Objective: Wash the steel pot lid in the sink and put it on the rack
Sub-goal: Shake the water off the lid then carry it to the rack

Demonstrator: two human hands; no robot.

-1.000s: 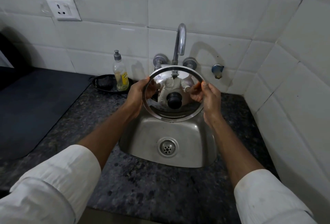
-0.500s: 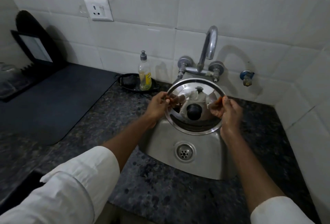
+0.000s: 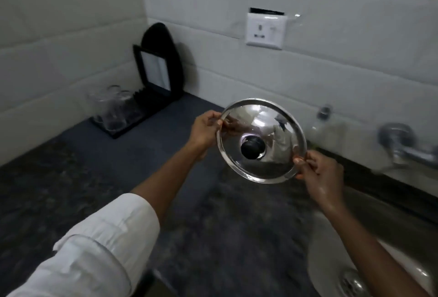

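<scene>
Steel pot lid is up in the air at frame centre-right, held by both hands at opposite points of its rim, knob side facing the person, disc tilted a bit so the top edge leans away. Left hand pinches the rim at its upper left: thumb on the near face, fingers curled behind, grip closed on the edge. Right hand does the same at lower right, thumb tip on the rim, skin looks wet. Neither hand touches the knob.

Below the lid there's only dark speckled stone surface; the sink sits lower right of frame, tap at the right edge, both blurred. So washing looks done, and this reads as the carry leg.

The relation that matters: dish rack stands in the upper left of frame, in the wall corner, on the dark mat, well apart from the lid and on the left hand's side. Glasses fill its front left end; slotted part looks free just right of them, though it's dim, can't be sure. Left hand is nearer the rack, so it'd prob. lead, w/ the lid turned on edge to drop into a slot. Risk: wet rim slipping, or clipping the glasses.
</scene>
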